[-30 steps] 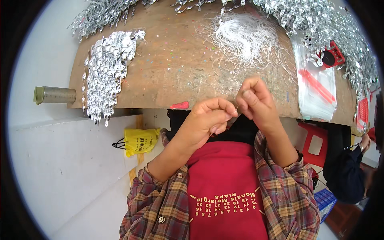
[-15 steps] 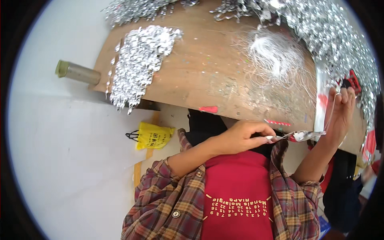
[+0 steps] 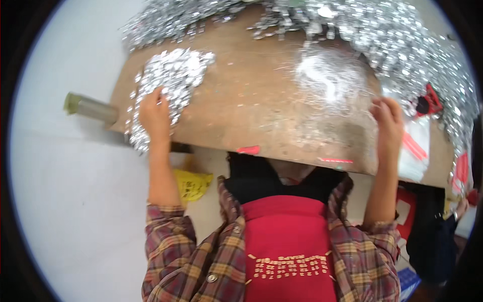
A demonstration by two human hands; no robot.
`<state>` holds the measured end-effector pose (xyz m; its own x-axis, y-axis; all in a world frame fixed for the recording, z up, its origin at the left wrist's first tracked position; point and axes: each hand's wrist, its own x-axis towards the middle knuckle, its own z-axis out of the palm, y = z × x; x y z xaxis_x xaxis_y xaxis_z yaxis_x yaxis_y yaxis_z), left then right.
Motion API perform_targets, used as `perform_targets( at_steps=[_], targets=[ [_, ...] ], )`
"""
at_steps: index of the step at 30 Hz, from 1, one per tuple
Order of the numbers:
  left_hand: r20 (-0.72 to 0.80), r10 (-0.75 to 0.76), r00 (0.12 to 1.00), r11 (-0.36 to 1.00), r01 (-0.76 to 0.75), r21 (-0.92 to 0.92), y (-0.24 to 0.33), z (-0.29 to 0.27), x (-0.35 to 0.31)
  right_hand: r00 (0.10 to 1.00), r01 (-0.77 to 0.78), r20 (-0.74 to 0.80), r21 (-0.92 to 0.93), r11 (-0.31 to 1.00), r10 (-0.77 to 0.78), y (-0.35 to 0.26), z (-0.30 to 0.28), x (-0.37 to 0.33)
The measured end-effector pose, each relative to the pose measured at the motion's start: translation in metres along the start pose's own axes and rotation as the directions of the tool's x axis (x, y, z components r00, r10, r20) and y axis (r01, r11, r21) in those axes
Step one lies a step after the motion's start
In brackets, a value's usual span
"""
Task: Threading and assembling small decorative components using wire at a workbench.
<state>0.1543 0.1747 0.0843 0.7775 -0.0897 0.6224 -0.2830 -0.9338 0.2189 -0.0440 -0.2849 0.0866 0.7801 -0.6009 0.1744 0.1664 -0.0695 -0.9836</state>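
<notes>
My left hand [image 3: 155,115] is over a pile of shiny silver foil strips [image 3: 173,68] at the left of the brown table. Its fingers are bent together at the strips, and whether one is between them is blurred. My right hand [image 3: 389,113] hovers at the right side, its fingers curled in beside a loose tangle of fine white threads [image 3: 329,75]. What its fingertips pinch, if anything, is too blurred to make out.
More silver tinsel [image 3: 382,38] heaps along the table's far and right edges. A red-and-black tool [image 3: 428,102] lies right of my right hand. A metal tube [image 3: 95,108] juts from the left edge. A yellow bag [image 3: 193,185] sits below; another person's hand [image 3: 460,207] shows far right.
My left hand has gone from the table's front edge to the foil pile at left. The foil strip stretched between my hands is gone from there. My right hand has shifted left, toward the threads.
</notes>
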Motion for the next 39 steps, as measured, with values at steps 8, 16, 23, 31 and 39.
perform_targets(
  at_steps=[8, 16, 23, 31, 39],
  targets=[
    [0.045, 0.053, 0.998, 0.998, -0.054, 0.019, 0.006, -0.005, -0.009, 0.99, 0.045, 0.14, -0.219, 0.975, -0.014, -0.006, 0.023, 0.062],
    [0.044, 0.2, 0.979, 0.952, -0.184, -0.245, 0.075, -0.023, -0.036, 0.901, -0.343, 0.357, 0.236, 0.909, 0.247, 0.005, 0.044, 0.093],
    [0.085, 0.319, 0.944, 0.819, -0.229, -0.526, 0.141, -0.022, -0.06, 0.858, -0.336, 0.481, 0.254, 0.907, 0.183, -0.017, 0.048, 0.006],
    [-0.033, 0.608, 0.793, 0.416, -0.354, -0.837, 0.223, -0.002, -0.066, 0.595, -0.62, 0.759, 0.223, 0.752, 0.265, -0.039, 0.057, -0.098],
    [-0.157, 0.409, 0.899, 0.51, -0.369, -0.777, 0.205, -0.049, -0.044, 0.584, -0.358, 0.764, -0.059, 0.932, 0.273, -0.048, 0.053, -0.089]
  ],
)
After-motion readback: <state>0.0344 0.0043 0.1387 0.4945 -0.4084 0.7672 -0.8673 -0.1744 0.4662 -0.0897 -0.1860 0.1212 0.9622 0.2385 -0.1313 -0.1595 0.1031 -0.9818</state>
